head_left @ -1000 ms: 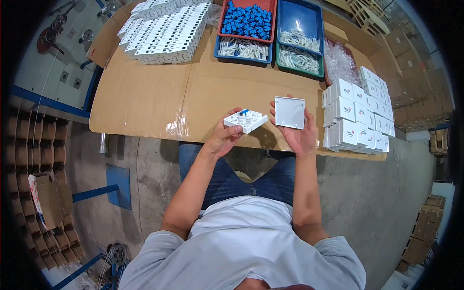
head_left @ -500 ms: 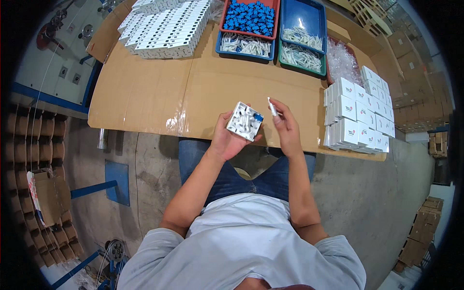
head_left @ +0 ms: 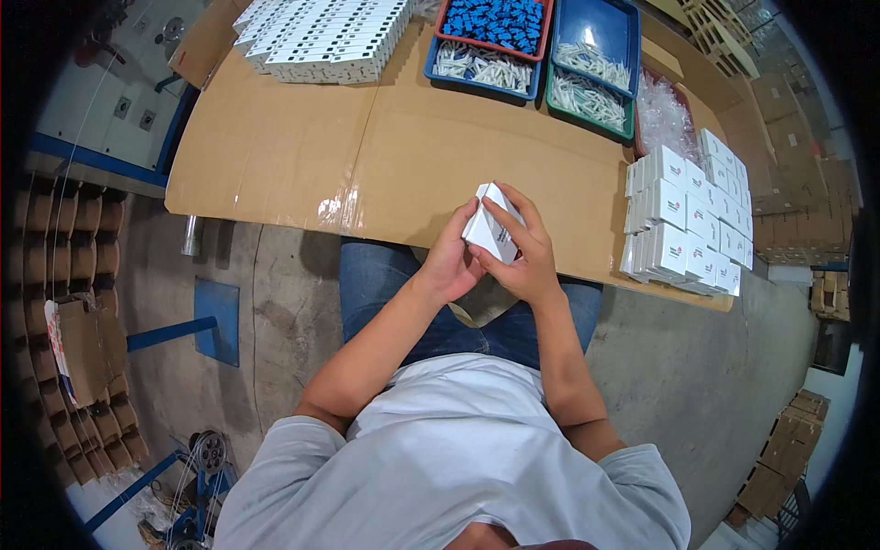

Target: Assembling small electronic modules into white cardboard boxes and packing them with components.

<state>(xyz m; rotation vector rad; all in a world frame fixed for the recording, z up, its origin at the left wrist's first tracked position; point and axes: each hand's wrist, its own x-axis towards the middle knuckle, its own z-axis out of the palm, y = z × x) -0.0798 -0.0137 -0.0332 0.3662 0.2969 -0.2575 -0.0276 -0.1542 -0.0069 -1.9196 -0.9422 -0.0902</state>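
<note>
One wide counter (head_left: 275,165), surfaced in brown cardboard, spans the upper half of the view, its far edge mostly hidden or cut off. At its far left stands a large block of white boxes (head_left: 330,41), cropped by the upper edge, so its full extent cannot be seen. A smaller stack of white cases (head_left: 687,215) sits at the right end; the print on their faces is partly blocked where they overlap.

Between the two blocks, a red tray (head_left: 486,48) overlaps a blue tray (head_left: 477,90), covering its back portion; beside them another blue tray (head_left: 591,23) covers part of a green tray (head_left: 587,121). Tops of the rear trays run near or past the border.

The left hand (head_left: 445,266) and right hand (head_left: 533,266) are both closed around a white box (head_left: 498,236), held tilted just over the counter's near edge. Fingers cover its sides, and its underside is hidden.

Smallest are the blue pieces (head_left: 495,23) heaped in the red tray and slim white pieces (head_left: 481,64) below, too crowded to separate.
</note>
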